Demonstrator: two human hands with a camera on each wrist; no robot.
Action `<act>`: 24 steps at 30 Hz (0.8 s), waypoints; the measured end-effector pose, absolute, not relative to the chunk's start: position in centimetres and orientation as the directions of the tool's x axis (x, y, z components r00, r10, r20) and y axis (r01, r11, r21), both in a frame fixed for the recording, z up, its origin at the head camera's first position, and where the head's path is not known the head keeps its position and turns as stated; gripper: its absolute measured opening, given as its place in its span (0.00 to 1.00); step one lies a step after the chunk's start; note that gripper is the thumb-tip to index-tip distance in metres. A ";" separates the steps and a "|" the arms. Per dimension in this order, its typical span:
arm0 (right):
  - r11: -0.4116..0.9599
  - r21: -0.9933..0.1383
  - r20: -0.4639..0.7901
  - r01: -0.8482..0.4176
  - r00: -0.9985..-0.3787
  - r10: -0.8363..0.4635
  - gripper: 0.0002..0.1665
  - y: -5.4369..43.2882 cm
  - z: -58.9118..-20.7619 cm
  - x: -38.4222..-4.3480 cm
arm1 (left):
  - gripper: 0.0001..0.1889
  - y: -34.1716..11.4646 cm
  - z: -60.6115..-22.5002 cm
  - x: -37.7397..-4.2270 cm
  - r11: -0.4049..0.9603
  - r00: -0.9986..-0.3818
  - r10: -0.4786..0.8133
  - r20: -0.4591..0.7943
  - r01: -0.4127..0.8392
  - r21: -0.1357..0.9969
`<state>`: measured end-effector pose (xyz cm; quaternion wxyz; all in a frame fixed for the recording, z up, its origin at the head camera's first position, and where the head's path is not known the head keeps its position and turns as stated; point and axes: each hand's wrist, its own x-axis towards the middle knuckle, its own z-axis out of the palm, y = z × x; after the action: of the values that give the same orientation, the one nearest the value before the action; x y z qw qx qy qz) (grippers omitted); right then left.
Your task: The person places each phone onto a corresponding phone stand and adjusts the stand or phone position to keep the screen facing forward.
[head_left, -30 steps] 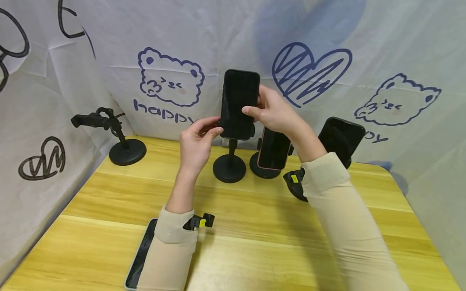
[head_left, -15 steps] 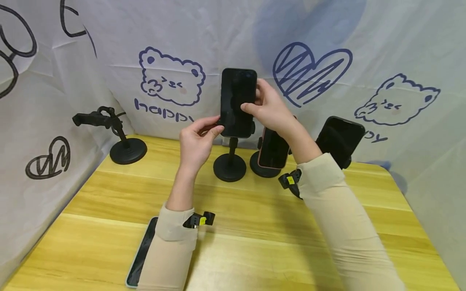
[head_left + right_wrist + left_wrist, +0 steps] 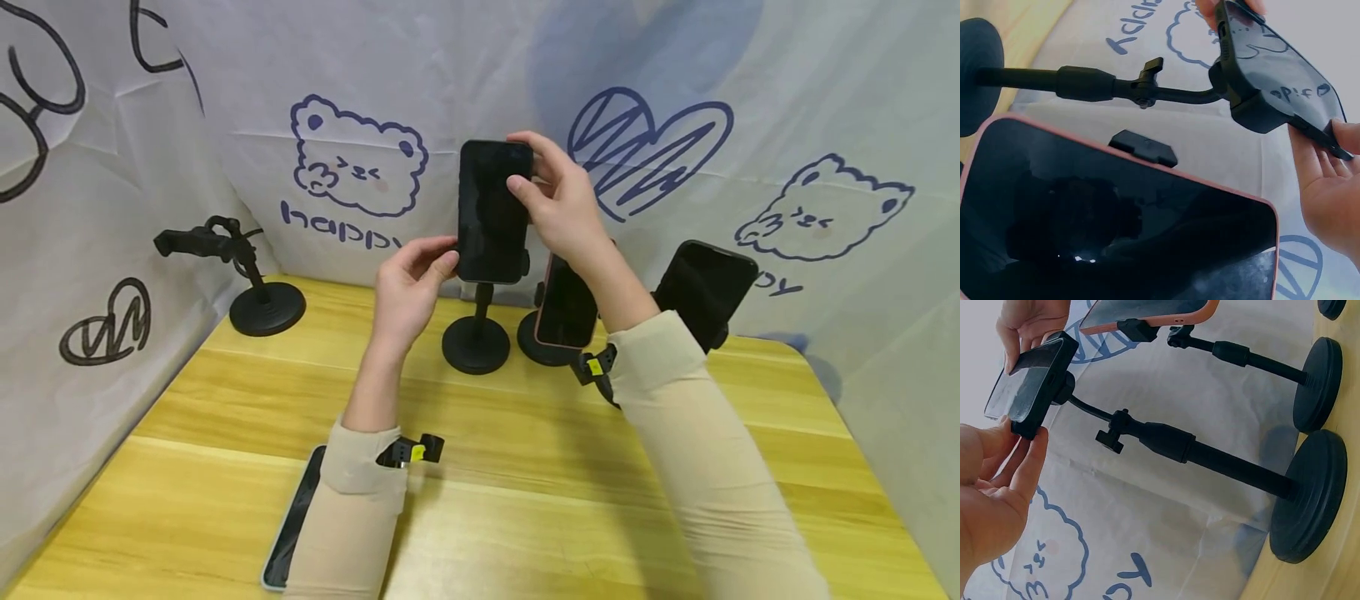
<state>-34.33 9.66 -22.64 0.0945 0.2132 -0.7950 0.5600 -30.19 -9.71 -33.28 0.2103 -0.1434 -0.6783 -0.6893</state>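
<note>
A black smartphone (image 3: 491, 217) stands upright in the clamp of a black phone stand (image 3: 476, 346), screen facing me. My left hand (image 3: 405, 292) pinches the clamp at the phone's lower left edge, thumb in front; the left wrist view shows the fingers (image 3: 1030, 465) around the clamp's end. Higher up, my right hand (image 3: 562, 204) grips the phone's upper right edge with the thumb on the screen and the other fingers behind. In the right wrist view the clamp's other jaw holds the phone's near side. The phone's back is mostly hidden.
Just right, a pink-edged phone (image 3: 566, 308) sits in another stand, close under my right forearm. Farther right is a third mounted phone (image 3: 705, 292). An unoccupied stand (image 3: 266, 308) is at the left. Another phone (image 3: 296, 521) lies on the wooden table (image 3: 525, 533), partly under my left sleeve.
My right hand has slid up the phone's right edge, its thumb now higher on the screen. The phone has straightened slightly. My left hand keeps its place on the clamp.
</note>
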 end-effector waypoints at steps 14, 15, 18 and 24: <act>0.161 -0.846 0.464 -0.508 -0.850 -0.248 0.29 10.2 -23.9 -34.2 | 0.19 -9.4 -32.9 -29.7 -0.074 -0.945 -0.025 0.325 0.326 0.942; 0.161 -0.845 0.465 -0.509 -0.850 -0.247 0.29 10.2 -24.0 -34.2 | 0.19 -9.4 -32.9 -29.7 -0.071 -0.944 -0.030 0.330 0.331 0.941; 0.153 -0.843 0.473 -0.516 -0.845 -0.250 0.29 10.3 -24.1 -34.1 | 0.19 -9.2 -33.0 -29.6 -0.075 -0.938 -0.045 0.343 0.345 0.935; 0.126 -0.840 0.487 -0.528 -0.835 -0.255 0.29 10.4 -24.3 -34.0 | 0.18 -9.0 -33.0 -29.5 -0.090 -0.931 -0.069 0.358 0.363 0.927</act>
<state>-33.99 10.43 -24.28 0.1124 0.2639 -0.7419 0.6060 -29.50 -8.96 -33.00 0.1483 -0.1118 -0.6580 -0.7298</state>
